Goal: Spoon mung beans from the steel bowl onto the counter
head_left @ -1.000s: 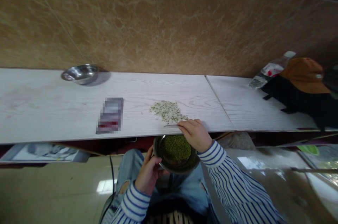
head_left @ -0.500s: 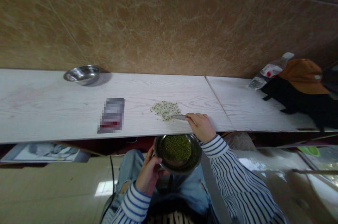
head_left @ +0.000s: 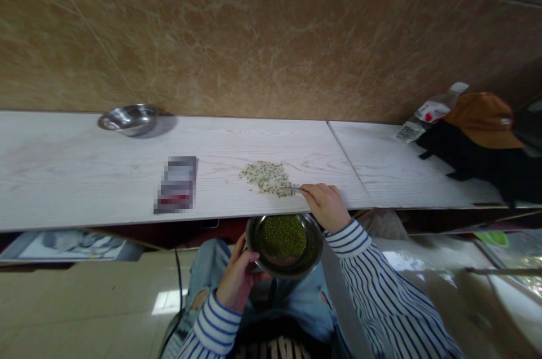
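My left hand (head_left: 241, 277) grips the rim of a steel bowl (head_left: 312, 260) from the left, thumb on the edge. The bowl is held above my lap, just below the counter's front edge, tilted slightly. Green beans that look like mung beans (head_left: 283, 236) lie in it. My right hand (head_left: 328, 205) is closed on the handle of a thin metal spoon (head_left: 291, 188). The spoon's far end lies low at the right front of a spread pile of white grains mixed with green beans (head_left: 265, 175) on the white counter (head_left: 224, 147).
A second steel bowl (head_left: 129, 121) stands at the back left. Nearer lies a flat, blurred-out object (head_left: 175, 184). At the right end are a plastic bottle (head_left: 429, 113), an orange-brown cap (head_left: 483, 119) and a black cloth item (head_left: 461, 158). A brown wall (head_left: 254, 37) rises behind the counter.
My right hand has moved the spoon slightly right and toward me, with some grains and beans spread that way. My left hand and the bowl have stayed nearly still.
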Demonstrator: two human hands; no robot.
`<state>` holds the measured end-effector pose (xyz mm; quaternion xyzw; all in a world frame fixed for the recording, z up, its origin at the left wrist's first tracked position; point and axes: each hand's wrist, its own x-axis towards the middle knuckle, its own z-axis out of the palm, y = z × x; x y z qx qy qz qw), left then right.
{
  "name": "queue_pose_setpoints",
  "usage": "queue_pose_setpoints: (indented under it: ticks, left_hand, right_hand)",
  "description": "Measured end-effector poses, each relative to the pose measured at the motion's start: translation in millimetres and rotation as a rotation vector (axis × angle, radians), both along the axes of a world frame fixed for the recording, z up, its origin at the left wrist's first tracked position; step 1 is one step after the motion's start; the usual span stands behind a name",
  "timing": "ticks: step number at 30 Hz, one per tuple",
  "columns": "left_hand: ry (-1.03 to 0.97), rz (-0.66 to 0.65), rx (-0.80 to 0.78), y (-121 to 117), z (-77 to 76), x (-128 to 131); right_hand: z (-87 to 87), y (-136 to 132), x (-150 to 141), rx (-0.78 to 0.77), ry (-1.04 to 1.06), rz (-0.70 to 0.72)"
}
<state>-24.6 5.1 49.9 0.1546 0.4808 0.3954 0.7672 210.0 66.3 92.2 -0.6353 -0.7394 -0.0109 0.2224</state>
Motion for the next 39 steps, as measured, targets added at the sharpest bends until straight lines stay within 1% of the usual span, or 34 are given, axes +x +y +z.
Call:
queue_pose_setpoints:
  ticks: [6,10,13,17,21,26,33,39]
  left_hand:
    - [0.003,0.008,0.012,0.8,0.6,-0.3]
    - [0.0,0.002,0.011,0.3,-0.8,0.0]
    - [-0.013,0.001,0.006,-0.1,-1.7,-0.1]
    - [-0.013,0.003,0.009,0.0,-1.4,0.2]
    - [-0.003,0.0,0.006,-0.3,0.3,2.4]
    - [-0.005,-0.008,-0.014,-0.9,0.3,4.6]
    - [-0.008,-0.013,0.003,-0.4,-2.3,6.6]
    - [-0.012,-0.019,-0.002,-0.8,1.3,9.3]
  right_hand:
    - [-0.5,-4.1,5.1,0.025,-0.015,-0.102]
    - [-3.3,-6.8,0.2,0.011,-0.035,-0.084]
    - [-2.9,-9.1,-0.2,0.033,-0.023,-0.074]
    - [-1.8,-12.1,9.8,0.062,-0.027,-0.164]
    - [-5.3,-18.6,17.6,0.039,-0.054,-0.224]
    - [-8.1,-29.0,10.3,0.052,-0.05,-0.188]
    - [-4.9,-36.8,-5.2,0.064,-0.055,-0.132]
    - [-4.6,-44.1,3.9,0.106,-0.029,-0.171]
